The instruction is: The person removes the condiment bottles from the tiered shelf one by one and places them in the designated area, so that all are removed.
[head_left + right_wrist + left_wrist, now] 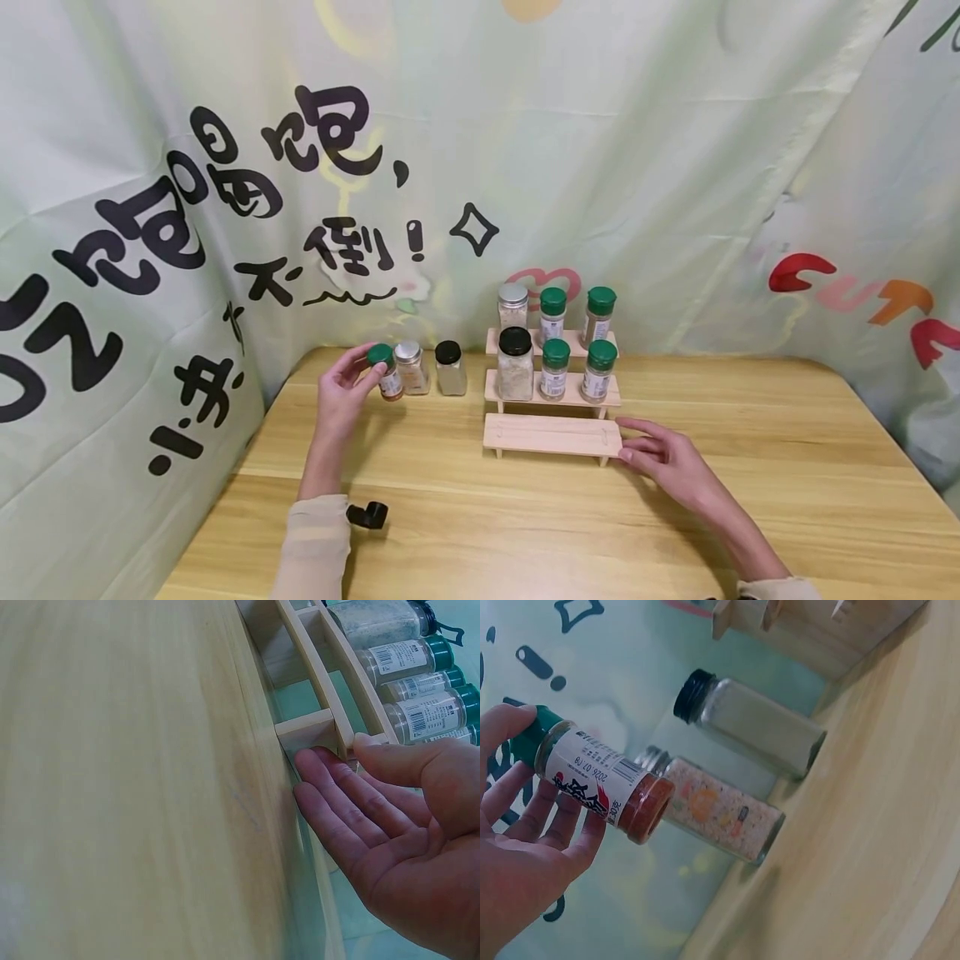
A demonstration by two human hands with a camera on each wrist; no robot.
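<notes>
In the left wrist view, a small spice jar (604, 780) with a green lid, a white label and red powder is tilted in the air. My left hand (347, 392) pinches it by the lid between thumb and fingers. On the right, my right hand (663, 462) holds the end of the lowest step of a wooden tiered rack (551, 435), thumb at the front corner and a finger at the back. That step carries no jars. Beside the held jar stand a silver-lidded jar (412, 368) with pinkish grains and a black-lidded square jar (450, 368).
On the rack's middle step are a large black-lidded jar (515, 364) and two green-lidded jars. The top step holds a silver-lidded jar (513, 307) and two more green-lidded ones. A printed curtain (660, 183) hangs behind the wooden table (450, 533).
</notes>
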